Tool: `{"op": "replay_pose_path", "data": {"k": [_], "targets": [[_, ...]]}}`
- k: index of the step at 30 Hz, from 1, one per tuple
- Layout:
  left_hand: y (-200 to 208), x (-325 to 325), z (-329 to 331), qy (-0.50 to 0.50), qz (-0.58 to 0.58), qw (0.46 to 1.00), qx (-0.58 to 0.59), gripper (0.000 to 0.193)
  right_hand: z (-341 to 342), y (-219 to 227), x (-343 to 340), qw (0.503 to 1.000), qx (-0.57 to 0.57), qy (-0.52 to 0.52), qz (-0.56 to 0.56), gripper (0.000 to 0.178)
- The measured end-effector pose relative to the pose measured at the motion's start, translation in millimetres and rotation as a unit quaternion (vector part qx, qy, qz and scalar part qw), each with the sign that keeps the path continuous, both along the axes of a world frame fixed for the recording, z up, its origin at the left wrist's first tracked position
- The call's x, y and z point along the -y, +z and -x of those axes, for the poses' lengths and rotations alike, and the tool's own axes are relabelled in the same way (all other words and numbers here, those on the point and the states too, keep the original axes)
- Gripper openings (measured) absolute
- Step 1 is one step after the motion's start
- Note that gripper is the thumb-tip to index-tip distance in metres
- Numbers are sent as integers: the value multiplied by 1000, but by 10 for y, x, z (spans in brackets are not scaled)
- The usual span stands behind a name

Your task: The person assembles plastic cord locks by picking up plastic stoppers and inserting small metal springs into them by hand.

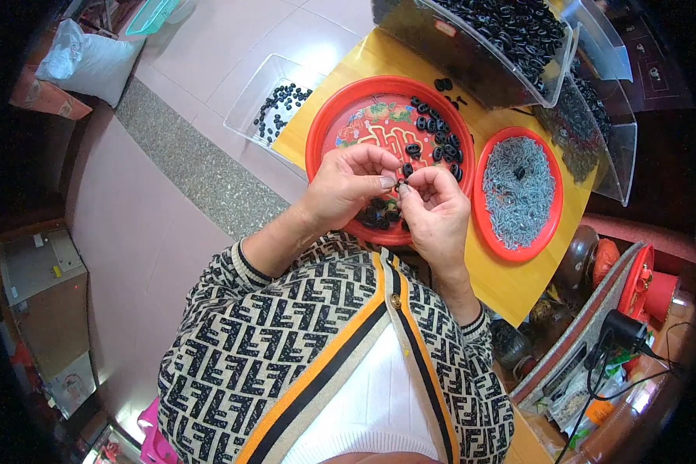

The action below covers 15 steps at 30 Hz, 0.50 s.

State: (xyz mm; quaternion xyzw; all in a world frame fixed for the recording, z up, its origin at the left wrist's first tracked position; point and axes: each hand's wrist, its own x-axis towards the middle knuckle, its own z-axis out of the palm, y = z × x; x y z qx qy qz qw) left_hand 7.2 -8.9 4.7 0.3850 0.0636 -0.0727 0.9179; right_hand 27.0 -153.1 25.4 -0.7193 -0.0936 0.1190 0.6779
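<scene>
My left hand (346, 185) and my right hand (441, 216) meet over a round red tray (315, 131) with a flower pattern on its bottom. Both are closed, thumb against fingers, pinching a small black part (400, 185) between them; the fingertips hide most of it. Black oval plastic pieces (441, 139) lie in the tray's right side, and more sit close below my fingers. To the right of my right hand is an oval red tray (481, 220) full of small silvery screws (518, 197), with one black piece lying on top of them.
A yellow board (533, 286) lies under both trays. Large clear bins (472, 58) heaped with black pieces stand at the far right. On the far left, a clear box (243, 108) holds small black pieces. Jars, cables and a black adapter (625, 331) crowd the near right.
</scene>
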Motion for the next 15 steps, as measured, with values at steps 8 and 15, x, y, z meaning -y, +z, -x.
{"op": "replay_pose_path", "data": {"k": [8, 15], "targets": [[21, 23, 12, 34, -150, 988, 34, 14, 20, -29, -5, 1000, 17, -13, 15, 6], [-1, 29, -11, -5, -176, 984, 39, 11, 48, -38, 48, 999, 6, 6, 31, 4]]}}
